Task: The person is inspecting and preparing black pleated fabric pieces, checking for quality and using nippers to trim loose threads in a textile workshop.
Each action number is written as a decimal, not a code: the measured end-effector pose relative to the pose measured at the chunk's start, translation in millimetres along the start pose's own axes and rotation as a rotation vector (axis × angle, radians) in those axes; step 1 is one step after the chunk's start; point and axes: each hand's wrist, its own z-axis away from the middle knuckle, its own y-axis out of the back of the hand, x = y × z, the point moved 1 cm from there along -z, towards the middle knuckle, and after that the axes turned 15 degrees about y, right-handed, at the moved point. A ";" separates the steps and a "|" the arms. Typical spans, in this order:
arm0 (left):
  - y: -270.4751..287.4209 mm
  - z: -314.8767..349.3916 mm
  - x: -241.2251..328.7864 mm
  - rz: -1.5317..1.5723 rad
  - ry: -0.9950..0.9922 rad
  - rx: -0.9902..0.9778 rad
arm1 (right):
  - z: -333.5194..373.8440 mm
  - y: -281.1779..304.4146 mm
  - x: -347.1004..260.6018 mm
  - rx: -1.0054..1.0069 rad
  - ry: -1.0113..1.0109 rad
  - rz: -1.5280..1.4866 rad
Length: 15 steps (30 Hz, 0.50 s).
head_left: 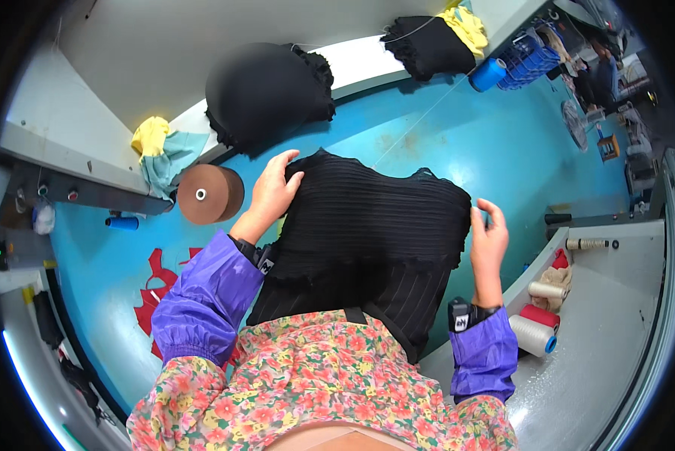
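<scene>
A black ribbed knit piece (375,214) spreads across my lap in front of me, its far edge wavy and rolled. My left hand (271,194) is at its upper left edge, thumb and fingers apart, the thumb against the fabric. At the upper right edge, my right hand (489,244) has its fingers curved and apart, with the thumb beside the cloth. Neither hand is visibly closed on the knit. Under it, darker striped black fabric (409,301) covers my legs.
A brown yarn cone (206,195) stands left of the knit. Black fabric bundles (270,94) lie on the white machine ledge ahead. Red fabric scraps (153,289) are on the turquoise floor. At right, a grey tray (600,331) holds thread spools (533,334). A blue crate (529,60) is far right.
</scene>
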 end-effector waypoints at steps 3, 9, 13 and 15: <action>11.7 17.8 38.4 0.030 -0.141 0.054 | 6.2 13.7 -17.0 0.014 -0.012 -0.389; 8.3 73.6 124.7 0.469 -0.116 -1.001 | 21.8 -22.7 -115.3 -0.254 0.404 -0.667; -3.4 100.4 114.0 0.282 -0.277 -0.936 | 39.6 -45.8 -130.2 -0.490 0.442 -0.708; 2.0 106.3 108.3 0.347 -0.269 -0.921 | 48.5 -53.9 -128.8 -0.576 0.401 -0.770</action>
